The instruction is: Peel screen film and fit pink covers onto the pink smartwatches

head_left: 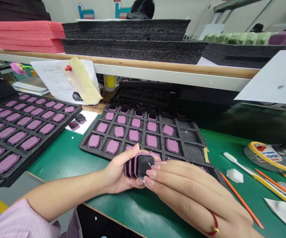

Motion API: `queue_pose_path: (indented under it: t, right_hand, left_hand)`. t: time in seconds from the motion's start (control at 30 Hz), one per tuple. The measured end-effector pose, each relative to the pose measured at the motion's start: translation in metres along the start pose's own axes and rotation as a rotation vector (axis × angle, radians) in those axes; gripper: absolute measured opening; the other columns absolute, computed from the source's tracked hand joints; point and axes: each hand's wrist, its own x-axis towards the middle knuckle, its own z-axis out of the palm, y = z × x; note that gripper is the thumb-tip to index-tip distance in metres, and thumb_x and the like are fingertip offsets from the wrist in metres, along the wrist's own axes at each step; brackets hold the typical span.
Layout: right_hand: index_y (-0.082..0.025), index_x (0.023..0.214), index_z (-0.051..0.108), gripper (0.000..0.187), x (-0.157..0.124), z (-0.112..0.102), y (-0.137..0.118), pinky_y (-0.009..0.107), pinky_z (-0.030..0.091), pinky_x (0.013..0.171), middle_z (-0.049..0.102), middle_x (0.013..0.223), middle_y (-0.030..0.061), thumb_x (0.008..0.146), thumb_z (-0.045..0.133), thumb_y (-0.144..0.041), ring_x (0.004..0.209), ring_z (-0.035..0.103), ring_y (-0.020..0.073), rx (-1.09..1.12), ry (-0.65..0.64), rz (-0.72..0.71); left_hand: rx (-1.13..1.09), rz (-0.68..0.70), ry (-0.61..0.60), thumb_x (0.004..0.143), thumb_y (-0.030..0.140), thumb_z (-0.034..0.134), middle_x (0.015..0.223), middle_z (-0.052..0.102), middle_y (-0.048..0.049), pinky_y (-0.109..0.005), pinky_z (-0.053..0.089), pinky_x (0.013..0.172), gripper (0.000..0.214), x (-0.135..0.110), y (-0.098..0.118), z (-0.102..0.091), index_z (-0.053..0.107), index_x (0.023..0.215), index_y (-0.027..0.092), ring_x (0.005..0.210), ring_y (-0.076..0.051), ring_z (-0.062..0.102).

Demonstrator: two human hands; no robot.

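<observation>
My left hand (pixel 119 170) is closed around several purple watch cases (pixel 144 165), fanned one behind another, their black glass faces turned toward the right. My right hand (pixel 190 191) reaches over from the right, fingers pressed together, with the fingertips at the right edge of the front case; its thumb is hidden. Behind both hands lies a black foam tray (pixel 90 150) with purple watch cases in many of its pockets. Most show their purple side, and several at the back show dark faces. The hands cover part of the tray's front.
A second foam tray (pixel 11 180) of purple cases lies left. Two loose watch pieces (pixel 80 118) rest on white paper. At right are a toothbrush (pixel 243 168), a white block (pixel 234 176), orange sticks (pixel 242 201) and a yellow-rimmed container (pixel 254 158). A shelf (pixel 172 74) overhangs the bench.
</observation>
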Motion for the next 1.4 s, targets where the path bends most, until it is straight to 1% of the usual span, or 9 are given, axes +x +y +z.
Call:
queue_pose_path:
  t: [0.1, 0.17, 0.4, 0.7, 0.93, 1.03, 1.13, 1.3, 1.4]
  right_hand:
    - [-0.019, 0.135, 0.062, 0.039, 0.008, 0.002, 0.001, 0.033, 0.061, 0.098, 0.078, 0.114, 0.0033, 0.098, 0.051, -0.012, 0.107, 0.073, 0.0208, 0.015, 0.0, -0.139]
    - [-0.021, 0.123, 0.067, 0.031, 0.015, 0.004, 0.001, 0.035, 0.061, 0.093, 0.08, 0.108, 0.0024, 0.095, 0.057, -0.01, 0.1, 0.074, 0.0204, -0.023, 0.019, -0.137]
    - [-0.017, 0.133, 0.055, 0.053, 0.025, 0.017, -0.005, 0.036, 0.055, 0.064, 0.067, 0.083, 0.0034, 0.088, 0.076, -0.036, 0.072, 0.061, 0.019, -0.01, 0.063, 0.177]
    - [-0.029, 0.126, 0.057, 0.054, 0.025, 0.008, 0.004, 0.037, 0.058, 0.09, 0.072, 0.113, 0.0052, 0.08, 0.084, -0.028, 0.101, 0.068, 0.022, 0.242, 0.048, 0.293]
    - [-0.023, 0.129, 0.059, 0.051, 0.025, 0.009, 0.009, 0.031, 0.059, 0.087, 0.071, 0.113, 0.007, 0.081, 0.079, -0.021, 0.101, 0.068, 0.0199, 0.232, -0.014, 0.236]
    - [-0.022, 0.119, 0.065, 0.041, 0.024, 0.003, 0.029, 0.035, 0.059, 0.087, 0.073, 0.108, 0.0071, 0.08, 0.076, -0.024, 0.097, 0.07, 0.0217, 0.138, -0.015, 0.259]
    - [-0.021, 0.111, 0.07, 0.032, 0.013, -0.01, 0.072, 0.043, 0.058, 0.092, 0.074, 0.109, 0.0088, 0.083, 0.072, -0.035, 0.099, 0.071, 0.0261, -0.06, -0.011, 0.45]
    - [-0.02, 0.102, 0.074, 0.037, -0.027, -0.037, 0.15, 0.064, 0.052, 0.099, 0.074, 0.107, 0.0164, 0.084, 0.063, -0.051, 0.105, 0.069, 0.0392, -0.233, 0.023, 0.713]
    - [-0.025, 0.096, 0.076, 0.032, -0.04, -0.045, 0.166, 0.064, 0.051, 0.103, 0.077, 0.109, 0.0129, 0.084, 0.063, -0.052, 0.11, 0.069, 0.0389, -0.203, -0.027, 0.753]
  left_hand:
    - [-0.002, -0.003, 0.015, 0.077, 0.058, 0.078, 0.07, 0.058, -0.001, -0.015, 0.017, 0.034, 0.05, 0.0, 0.0, 0.001, 0.071, 0.091, 0.011, 0.041, -0.003, 0.041]
    - [0.019, 0.021, 0.018, 0.077, 0.06, 0.078, 0.07, 0.057, -0.0002, -0.015, 0.016, 0.034, 0.051, 0.0, -0.001, 0.002, 0.07, 0.091, 0.012, 0.041, -0.002, 0.04]
    - [0.284, 0.19, 0.049, 0.071, 0.067, 0.079, 0.06, 0.05, 0.0046, -0.018, 0.012, 0.035, 0.057, 0.0, -0.007, 0.007, 0.063, 0.08, 0.013, 0.039, -0.001, 0.027]
    - [0.118, 0.078, 0.08, 0.074, 0.057, 0.081, 0.059, 0.055, 0.0025, -0.016, 0.013, 0.035, 0.049, 0.001, -0.003, 0.001, 0.065, 0.08, 0.011, 0.037, 0.0, 0.028]
    - [0.132, 0.044, 0.089, 0.067, 0.062, 0.086, 0.077, 0.066, -0.0052, -0.015, 0.012, 0.034, 0.061, 0.001, -0.002, 0.004, 0.069, 0.091, 0.009, 0.043, 0.0, 0.038]
    - [0.149, 0.055, 0.133, 0.067, 0.05, 0.09, 0.071, 0.063, -0.0014, -0.013, 0.018, 0.038, 0.051, 0.002, -0.004, 0.002, 0.064, 0.088, 0.011, 0.048, -0.002, 0.044]
    - [0.253, 0.042, 0.195, 0.069, 0.034, 0.091, 0.08, 0.069, -0.0035, -0.013, 0.026, 0.042, 0.041, 0.003, -0.004, 0.002, 0.06, 0.089, 0.014, 0.05, -0.002, 0.049]
    - [0.42, 0.055, 0.177, 0.083, 0.052, 0.072, 0.087, 0.076, -0.0123, -0.019, 0.021, 0.037, 0.04, 0.002, -0.003, 0.003, 0.057, 0.085, 0.015, 0.038, -0.004, 0.045]
    - [0.429, 0.072, 0.161, 0.08, 0.052, 0.075, 0.079, 0.074, -0.0086, -0.018, 0.017, 0.038, 0.041, 0.001, -0.002, 0.005, 0.061, 0.085, 0.014, 0.036, -0.001, 0.037]
